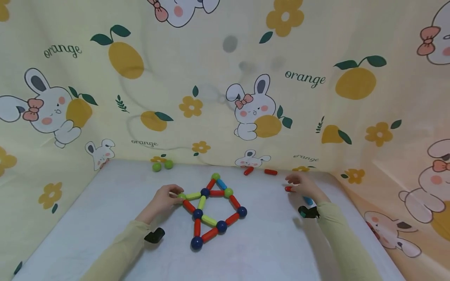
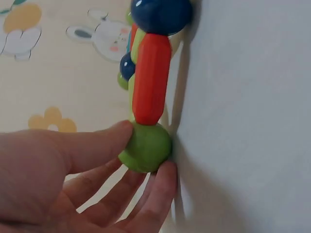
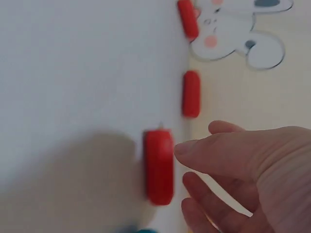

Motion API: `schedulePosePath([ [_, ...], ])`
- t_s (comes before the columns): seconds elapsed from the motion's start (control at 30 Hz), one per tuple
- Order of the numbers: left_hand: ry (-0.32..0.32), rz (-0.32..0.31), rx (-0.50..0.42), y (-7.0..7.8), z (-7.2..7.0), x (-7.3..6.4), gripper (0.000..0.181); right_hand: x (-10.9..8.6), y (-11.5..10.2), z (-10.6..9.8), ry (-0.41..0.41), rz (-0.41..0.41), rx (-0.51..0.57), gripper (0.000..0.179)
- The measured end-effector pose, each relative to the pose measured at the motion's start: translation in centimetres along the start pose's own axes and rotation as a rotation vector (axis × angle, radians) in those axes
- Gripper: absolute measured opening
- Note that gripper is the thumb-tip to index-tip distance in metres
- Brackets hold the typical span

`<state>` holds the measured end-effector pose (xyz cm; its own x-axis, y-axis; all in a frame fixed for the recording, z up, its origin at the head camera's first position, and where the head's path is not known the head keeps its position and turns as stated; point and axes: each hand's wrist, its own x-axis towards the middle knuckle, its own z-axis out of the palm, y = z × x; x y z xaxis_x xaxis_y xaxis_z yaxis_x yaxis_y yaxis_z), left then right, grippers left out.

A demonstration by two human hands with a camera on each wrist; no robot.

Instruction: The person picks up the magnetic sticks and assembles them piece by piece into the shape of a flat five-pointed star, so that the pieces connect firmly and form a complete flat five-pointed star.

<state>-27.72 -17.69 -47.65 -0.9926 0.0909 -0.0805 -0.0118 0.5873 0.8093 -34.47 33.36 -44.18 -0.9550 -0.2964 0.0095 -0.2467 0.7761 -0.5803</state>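
Observation:
My left hand (image 1: 166,201) pinches a green ball (image 2: 148,148) at the left corner of a flat frame of balls and sticks. Red sticks (image 2: 151,80), yellow-green sticks (image 1: 209,220) and one blue stick (image 1: 221,184) join navy balls (image 1: 197,214) and green balls in that frame, which lies on the table. Over on the right, my right hand (image 1: 304,186) hovers by a loose red stick (image 3: 159,167). In the right wrist view its thumb and fingers are apart, beside the stick, with nothing between them.
Two more red sticks (image 1: 270,172) lie at the table's back edge. Two loose green balls (image 1: 156,167) sit at the back left. A blue stick (image 1: 308,200) lies under my right wrist. A printed curtain (image 1: 211,78) rises behind the white table (image 1: 267,242).

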Motion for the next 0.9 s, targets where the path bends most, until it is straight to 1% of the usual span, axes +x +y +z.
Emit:
schedulePosePath([
  [0.13,-0.01,-0.025,-0.031,-0.1,-0.4,0.4,0.029,-0.1,1.1,0.2,-0.002,0.048,-0.023,0.036],
  [0.27,-0.005,-0.032,-0.04,-0.1,-0.4,0.3,0.03,-0.1,1.7,0.6,-0.013,0.076,-0.032,0.035],
  [0.43,-0.001,-0.042,-0.041,0.0,-0.4,0.3,0.03,0.0,2.3,1.0,-0.029,0.106,-0.043,0.031],
  [0.5,-0.001,-0.042,-0.038,0.1,-0.4,0.3,0.029,0.1,2.5,1.0,-0.031,0.095,-0.05,0.029],
  [0.57,-0.002,-0.042,-0.036,0.1,-0.4,0.2,0.029,0.2,2.1,1.2,-0.022,0.06,-0.055,0.028],
  [0.67,0.0,-0.046,-0.038,0.0,-0.4,0.2,0.029,0.4,0.7,1.5,-0.01,-0.022,-0.045,0.028],
  [0.73,0.0,-0.046,-0.043,0.0,-0.4,0.2,0.029,0.6,-1.0,1.8,-0.005,-0.072,-0.027,0.029],
  [0.9,0.001,-0.046,-0.063,0.0,-0.3,0.2,0.029,1.2,-5.4,3.5,-0.043,-0.128,0.02,0.031],
])
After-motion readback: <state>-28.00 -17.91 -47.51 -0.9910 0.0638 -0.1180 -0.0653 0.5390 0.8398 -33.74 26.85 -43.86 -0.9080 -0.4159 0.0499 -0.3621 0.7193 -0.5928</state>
